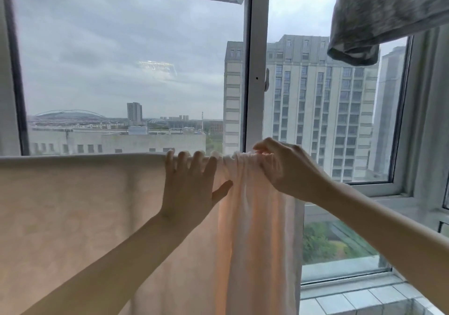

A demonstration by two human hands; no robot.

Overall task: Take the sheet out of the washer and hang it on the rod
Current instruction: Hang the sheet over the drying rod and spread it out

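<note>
Sheet draped, rod probably beneath; left hand flat over top edge, right hand gripping bunched end.

Pale sheet over covered rod

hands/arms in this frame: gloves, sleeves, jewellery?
Both are bare. The left hand and right hand wear no gloves, and no ring, watch or bracelet shows. No sleeve is in view up to the frame edge.

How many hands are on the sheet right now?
2. The left hand lies flat on the sheet, fingers reaching over its top edge; the right hand grips the bunched fabric just to the right of it.
</note>
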